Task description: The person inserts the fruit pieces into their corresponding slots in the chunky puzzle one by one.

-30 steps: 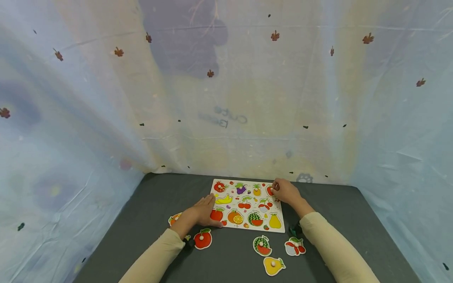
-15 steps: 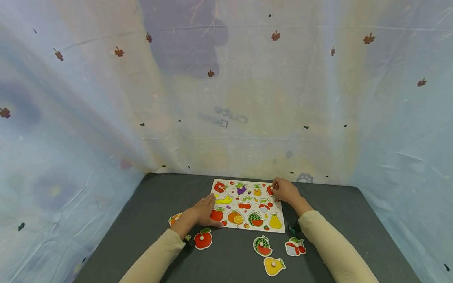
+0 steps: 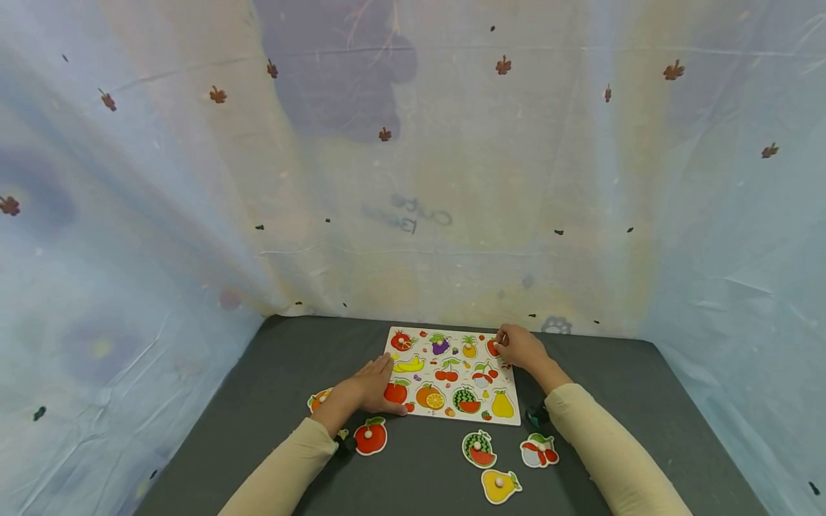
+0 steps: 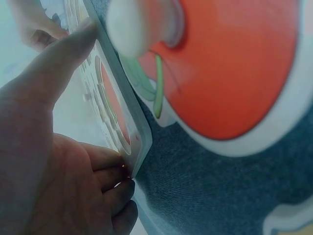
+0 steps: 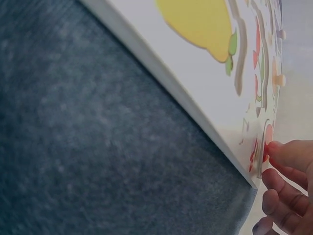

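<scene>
My left hand (image 3: pixel 373 387) rests on the left edge of a white fruit puzzle board (image 3: pixel 508 380), its thumb along the near edge. The left wrist view shows its fingertips at the board's corner. At the far right corner, my right hand (image 3: pixel 521 350) pinches a red fruit puzzle piece (image 3: pixel 492 347) between thumb and finger; the right wrist view shows this red piece (image 5: pixel 268 139) against the board, mostly hidden. Knobbed pomegranate (image 3: pixel 401 341), grape (image 3: pixel 441 345) and pineapple (image 3: pixel 468 348) pieces sit along the board's far row.
Loose on the dark table (image 3: pixel 419 480) lie a red apple-like piece (image 3: pixel 370 438), a watermelon piece (image 3: pixel 479 449), a pear piece (image 3: pixel 500 487) and a cherry piece (image 3: pixel 539 451). An orange-coloured piece (image 3: pixel 319 398) is partly behind the left forearm. A patterned curtain (image 3: pixel 464 272) hangs behind.
</scene>
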Available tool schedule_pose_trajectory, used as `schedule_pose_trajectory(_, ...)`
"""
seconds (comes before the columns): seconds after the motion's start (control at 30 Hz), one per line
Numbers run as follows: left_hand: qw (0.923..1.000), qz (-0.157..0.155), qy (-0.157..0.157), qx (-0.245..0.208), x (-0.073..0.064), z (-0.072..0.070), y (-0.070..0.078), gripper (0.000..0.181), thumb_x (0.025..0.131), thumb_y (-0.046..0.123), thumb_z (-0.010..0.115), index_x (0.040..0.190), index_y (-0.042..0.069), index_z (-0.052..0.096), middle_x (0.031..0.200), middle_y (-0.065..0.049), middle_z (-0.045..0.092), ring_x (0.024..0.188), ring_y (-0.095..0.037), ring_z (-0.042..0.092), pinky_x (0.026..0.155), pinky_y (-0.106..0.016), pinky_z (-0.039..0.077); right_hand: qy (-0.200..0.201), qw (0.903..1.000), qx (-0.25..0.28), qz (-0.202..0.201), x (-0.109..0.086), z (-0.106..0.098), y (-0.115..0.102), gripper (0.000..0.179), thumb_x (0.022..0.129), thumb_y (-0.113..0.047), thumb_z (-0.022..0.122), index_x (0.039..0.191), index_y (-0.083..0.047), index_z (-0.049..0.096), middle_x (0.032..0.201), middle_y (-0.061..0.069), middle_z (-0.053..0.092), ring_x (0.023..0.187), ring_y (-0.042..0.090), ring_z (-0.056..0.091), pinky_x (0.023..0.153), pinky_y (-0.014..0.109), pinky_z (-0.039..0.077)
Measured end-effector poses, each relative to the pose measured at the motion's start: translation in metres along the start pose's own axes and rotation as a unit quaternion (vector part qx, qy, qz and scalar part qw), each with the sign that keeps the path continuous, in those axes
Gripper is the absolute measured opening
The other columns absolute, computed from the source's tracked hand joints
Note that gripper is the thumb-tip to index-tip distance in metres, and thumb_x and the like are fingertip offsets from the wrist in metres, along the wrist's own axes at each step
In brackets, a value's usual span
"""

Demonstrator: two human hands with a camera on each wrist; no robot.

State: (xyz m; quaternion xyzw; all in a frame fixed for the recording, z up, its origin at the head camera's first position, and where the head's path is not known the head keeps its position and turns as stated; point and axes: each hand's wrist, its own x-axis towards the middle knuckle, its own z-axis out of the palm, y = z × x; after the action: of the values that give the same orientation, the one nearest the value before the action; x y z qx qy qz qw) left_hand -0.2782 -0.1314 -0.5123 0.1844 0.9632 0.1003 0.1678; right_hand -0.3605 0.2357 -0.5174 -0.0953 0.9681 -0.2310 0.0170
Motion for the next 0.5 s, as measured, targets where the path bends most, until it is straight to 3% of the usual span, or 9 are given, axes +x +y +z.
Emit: schedule_pose_trajectory(0.5,1.0,0.002,-0.001,0.002,0.0016,0.0011,-0.0015,0.119,0.09,0.062,0.081,0.167,-0.007,0.022,0.177,-0.021,0.019,0.164,-0.037,0.021,0.132,-0.049,0.019,-0.002,1.0,0.006,0.0,-0.0001,0.0032,0.0038,0.012,0.104,-0.02,0.072,0.102,-0.01,0.066,0.084,0.004,0.06,0.066,0.021,0.054,0.06,0.035,0.044)
